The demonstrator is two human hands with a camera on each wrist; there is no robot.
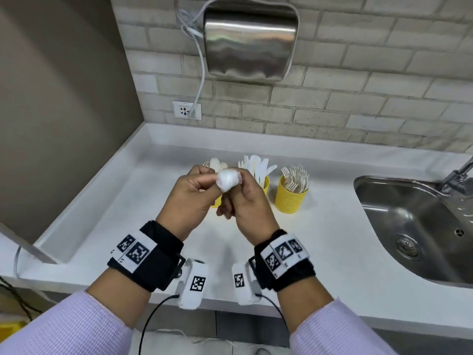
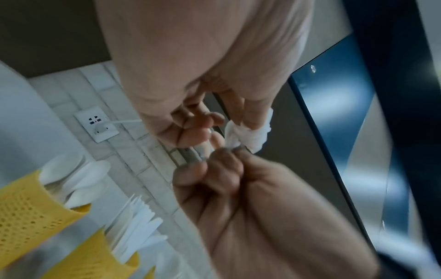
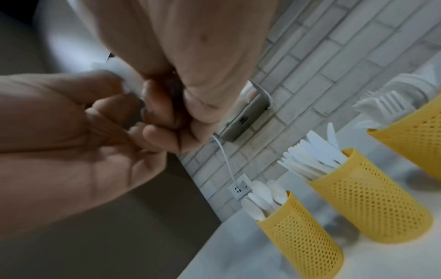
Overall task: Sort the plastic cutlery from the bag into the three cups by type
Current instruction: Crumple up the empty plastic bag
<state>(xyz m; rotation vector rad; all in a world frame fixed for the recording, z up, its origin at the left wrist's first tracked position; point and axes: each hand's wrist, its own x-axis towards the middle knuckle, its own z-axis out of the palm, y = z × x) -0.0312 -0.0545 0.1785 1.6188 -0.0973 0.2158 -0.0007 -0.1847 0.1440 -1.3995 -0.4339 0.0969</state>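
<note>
White tabletop (image 1: 294,242) holds three yellow cups (image 1: 290,197) in a row — spoons, knives, forks. Above it, the left hand (image 1: 190,198) and right hand (image 1: 247,201) both pinch the scrunched-up white bag (image 1: 228,179), fingers curled tight.

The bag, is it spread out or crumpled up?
Crumpled: the bag is a small white wad pinched between the left hand and right hand.

Three yellow cups (image 3: 367,203); two hands (image 1: 217,198)
</note>
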